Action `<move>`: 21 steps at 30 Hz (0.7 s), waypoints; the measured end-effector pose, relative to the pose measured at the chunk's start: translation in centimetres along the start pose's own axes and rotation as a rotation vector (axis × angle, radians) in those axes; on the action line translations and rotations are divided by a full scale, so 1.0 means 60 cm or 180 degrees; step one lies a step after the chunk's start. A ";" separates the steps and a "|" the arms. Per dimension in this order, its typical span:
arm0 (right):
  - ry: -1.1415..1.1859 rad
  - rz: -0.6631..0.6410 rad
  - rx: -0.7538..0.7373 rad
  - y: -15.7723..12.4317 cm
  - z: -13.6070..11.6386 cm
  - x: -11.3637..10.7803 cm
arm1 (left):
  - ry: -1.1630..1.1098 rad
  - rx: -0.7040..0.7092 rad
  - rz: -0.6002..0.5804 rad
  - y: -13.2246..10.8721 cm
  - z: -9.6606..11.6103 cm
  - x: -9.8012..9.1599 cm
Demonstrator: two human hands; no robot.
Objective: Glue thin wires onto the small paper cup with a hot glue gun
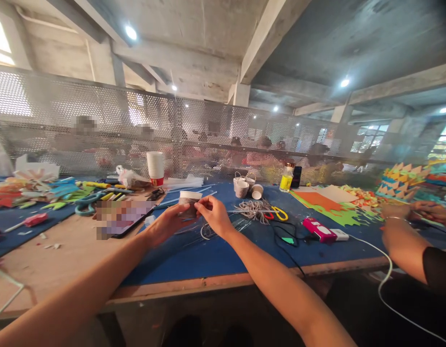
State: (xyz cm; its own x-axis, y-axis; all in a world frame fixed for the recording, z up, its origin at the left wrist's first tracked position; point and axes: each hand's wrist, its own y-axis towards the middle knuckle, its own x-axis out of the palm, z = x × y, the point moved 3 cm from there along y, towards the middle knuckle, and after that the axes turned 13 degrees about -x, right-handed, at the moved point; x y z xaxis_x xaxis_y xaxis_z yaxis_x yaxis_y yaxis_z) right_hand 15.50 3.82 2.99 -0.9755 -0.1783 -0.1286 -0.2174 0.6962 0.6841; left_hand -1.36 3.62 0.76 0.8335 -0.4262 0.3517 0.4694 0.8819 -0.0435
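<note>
A small white paper cup (190, 194) with a grey-brown wrapping round its side is held up over the blue mat (179, 270). My left hand (168, 222) is closed round the cup from the left. At the cup's right side, the fingers of my right hand (212, 216) are pinched together, apparently on the grey cord; its end is hidden by my fingers. Beneath my hands, a loop of pale cord (206, 232) and several clear sticks (237, 224) lie on the mat. Farther right are a bundle of grey cord (253, 210) and scissors (278, 213) with yellow and red handles.
Wrapped cups (240, 188) stand behind the cord, near a yellow bottle (287, 178). A stack of paper cups (155, 166) and a phone (130, 224) are left. A magenta power strip (318, 230) and a co-worker's hands (401, 212) are right. Perforated metal screen (208, 125) behind.
</note>
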 end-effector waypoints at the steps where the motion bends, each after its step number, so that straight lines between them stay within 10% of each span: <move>1: 0.0014 0.0020 -0.0010 0.001 0.001 -0.002 | 0.0011 -0.0006 0.0002 0.002 0.002 0.001; 10: -0.0198 0.0258 -0.0140 0.013 -0.003 -0.025 | 0.0159 0.0121 0.0117 0.032 0.033 0.031; 16: -0.1779 0.0097 -0.0761 0.022 -0.022 -0.081 | -0.0013 0.0255 0.0334 0.059 0.030 0.037; 21: -0.3164 -0.0605 0.0349 0.008 0.016 -0.133 | -0.0097 0.0317 0.0411 0.058 0.024 0.019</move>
State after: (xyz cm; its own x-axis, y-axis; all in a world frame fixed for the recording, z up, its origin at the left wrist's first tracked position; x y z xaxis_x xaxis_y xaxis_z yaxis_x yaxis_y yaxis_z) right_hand 23.16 6.27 3.66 -0.4987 0.3313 -0.8010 -0.3248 0.7853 0.5270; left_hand 0.81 6.51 2.35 0.8750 -0.3030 0.3775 0.3264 0.9452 0.0020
